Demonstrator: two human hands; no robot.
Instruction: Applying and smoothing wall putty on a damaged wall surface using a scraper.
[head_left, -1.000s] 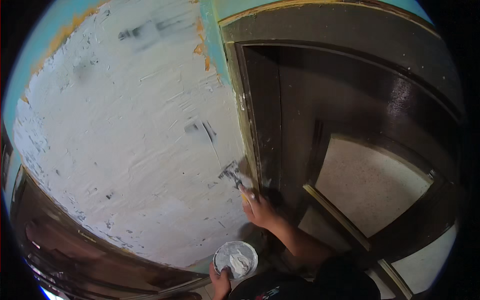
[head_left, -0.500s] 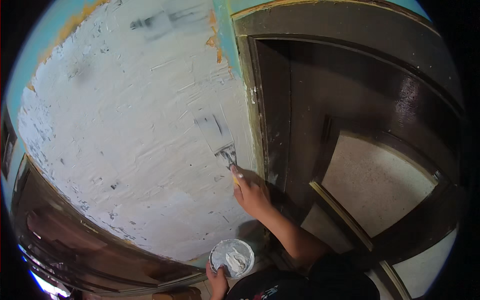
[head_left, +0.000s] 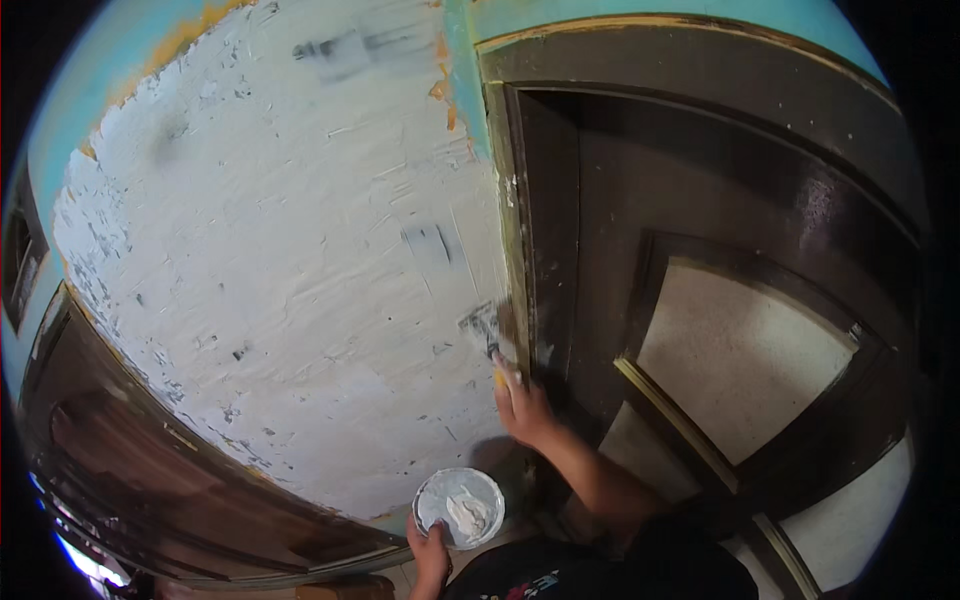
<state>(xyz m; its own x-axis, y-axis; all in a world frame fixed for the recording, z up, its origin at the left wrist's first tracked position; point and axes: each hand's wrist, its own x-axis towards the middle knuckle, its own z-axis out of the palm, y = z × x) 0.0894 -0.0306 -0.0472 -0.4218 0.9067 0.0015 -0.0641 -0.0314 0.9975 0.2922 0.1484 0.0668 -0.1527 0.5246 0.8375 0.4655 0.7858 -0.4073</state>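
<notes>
Gripping the rim of a round bowl point(head_left: 459, 507) from below, the left hand point(head_left: 430, 553) sat at the lower edge of the view, fingers curled onto the bowl's near side, and a lump of white filler point(head_left: 467, 514) lay in the bottom of the bowl. Just above and to the right of it, the right hand point(head_left: 524, 408) was closed around the yellowish handle of a putty knife point(head_left: 487, 333), the forearm running down toward the person's dark shirt point(head_left: 610, 570). The knife's grey blade lay flat against the wall point(head_left: 290, 260) beside the dark door frame point(head_left: 520, 260), smeared with filler, at the right edge of the plastered area. Farther out, the wall spread across the left and centre as a broad rough coat of white plaster, with a few dark grey smudges and small chipped spots. A dark brown baseboard point(head_left: 150, 470) curved under the plaster at the lower left. Turquoise paint point(head_left: 110, 70) with orange patches ringed the plaster along the top. To the right stood a dark wooden door point(head_left: 720, 250) with a pale panel point(head_left: 740, 360).
</notes>
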